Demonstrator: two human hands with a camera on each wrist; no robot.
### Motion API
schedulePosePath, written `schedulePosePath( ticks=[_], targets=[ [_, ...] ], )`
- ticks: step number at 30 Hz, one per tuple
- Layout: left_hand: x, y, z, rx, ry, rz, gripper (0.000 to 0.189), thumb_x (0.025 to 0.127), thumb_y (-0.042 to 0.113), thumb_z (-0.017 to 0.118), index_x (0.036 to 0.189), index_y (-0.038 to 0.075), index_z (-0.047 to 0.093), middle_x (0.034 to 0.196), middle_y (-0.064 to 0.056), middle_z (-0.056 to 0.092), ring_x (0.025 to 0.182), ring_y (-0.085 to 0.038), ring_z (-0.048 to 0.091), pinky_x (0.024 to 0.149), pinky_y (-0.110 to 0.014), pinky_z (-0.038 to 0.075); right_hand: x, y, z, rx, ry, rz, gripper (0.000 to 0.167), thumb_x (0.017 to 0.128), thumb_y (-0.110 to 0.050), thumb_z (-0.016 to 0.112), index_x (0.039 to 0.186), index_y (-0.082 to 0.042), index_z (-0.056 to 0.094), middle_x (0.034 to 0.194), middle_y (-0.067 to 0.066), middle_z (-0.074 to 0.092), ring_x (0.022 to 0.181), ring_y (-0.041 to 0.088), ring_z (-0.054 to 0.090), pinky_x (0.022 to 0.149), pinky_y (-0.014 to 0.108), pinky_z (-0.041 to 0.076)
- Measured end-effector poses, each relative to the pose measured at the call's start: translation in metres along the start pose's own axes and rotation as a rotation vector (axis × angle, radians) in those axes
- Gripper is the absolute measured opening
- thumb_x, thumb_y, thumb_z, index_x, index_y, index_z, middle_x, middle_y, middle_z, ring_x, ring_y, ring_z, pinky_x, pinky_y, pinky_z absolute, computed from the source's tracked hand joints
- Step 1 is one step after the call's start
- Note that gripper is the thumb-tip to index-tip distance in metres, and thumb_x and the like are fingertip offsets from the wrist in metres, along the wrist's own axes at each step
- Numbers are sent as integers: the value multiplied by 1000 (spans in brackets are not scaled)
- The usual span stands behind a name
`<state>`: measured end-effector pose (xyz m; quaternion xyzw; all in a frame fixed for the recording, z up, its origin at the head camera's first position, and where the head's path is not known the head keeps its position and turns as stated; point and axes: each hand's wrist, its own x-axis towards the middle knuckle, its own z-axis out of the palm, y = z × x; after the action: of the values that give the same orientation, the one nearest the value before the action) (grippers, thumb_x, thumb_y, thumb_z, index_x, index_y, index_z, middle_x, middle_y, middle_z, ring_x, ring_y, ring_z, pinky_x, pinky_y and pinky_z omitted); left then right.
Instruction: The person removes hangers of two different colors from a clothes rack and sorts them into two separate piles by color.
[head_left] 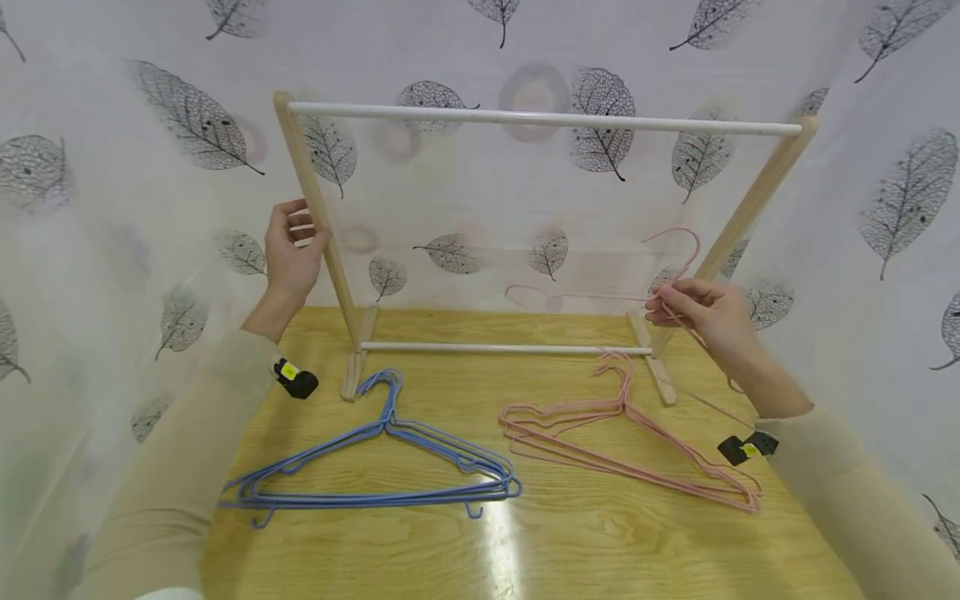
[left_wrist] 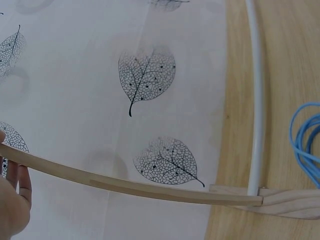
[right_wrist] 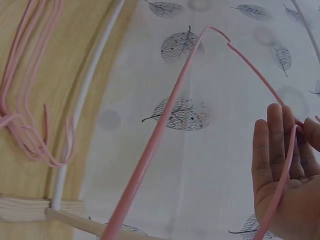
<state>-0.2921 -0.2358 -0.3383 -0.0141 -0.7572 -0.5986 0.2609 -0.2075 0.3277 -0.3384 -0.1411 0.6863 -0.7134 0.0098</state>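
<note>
My left hand (head_left: 291, 260) grips the left wooden post (head_left: 319, 210) of a clothes rack about halfway up, thumb in front and fingers around the far side. On the right, my right hand (head_left: 714, 321) pinches a pink hanger (right_wrist: 159, 122) just below its hook, between thumb and fingertips. The hanger is raised in front of the rack's right post (head_left: 757, 198), its hook upward and below the white top rail (head_left: 540, 119). In the right wrist view the palm faces the camera and the hanger's wire crosses in front of it.
Several blue hangers (head_left: 337, 502) lie stacked on the wooden table (head_left: 420, 558) at front left. A few pink hangers (head_left: 625, 392) lie at front right, hooks near the rack's white lower bar (head_left: 495, 348). A leaf-patterned curtain (head_left: 465, 183) surrounds the table.
</note>
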Motion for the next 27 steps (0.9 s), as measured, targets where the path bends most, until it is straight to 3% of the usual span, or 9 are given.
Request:
schedulePosePath(
  ticks=[10,19,27],
  targets=[
    [0,-1,2,5,4,12,42,102,9,63,142,14,54,108,16,51,99,-2,56,85,-16,53,-32,51,-15,29,-108,114,22,109,-9,55,110,-6,77,98,2,81,92,13,79,84,33,67],
    [0,1,2,15,7,9,41,102,9,62,142,13,54,107,16,52,99,-1,56,86,-16,53,-49,85,-12,-53,-130,271,21,110,-15,56,109,-8,75,99,-3,80,88,11,79,83,31,67],
    [-1,1,1,2,9,-3,42,101,9,63,142,13,54,107,16,52,98,-1,56,85,-15,52,-61,112,-6,-81,-150,326,26,110,-16,57,112,5,72,96,0,81,86,12,79,81,33,68]
  ],
)
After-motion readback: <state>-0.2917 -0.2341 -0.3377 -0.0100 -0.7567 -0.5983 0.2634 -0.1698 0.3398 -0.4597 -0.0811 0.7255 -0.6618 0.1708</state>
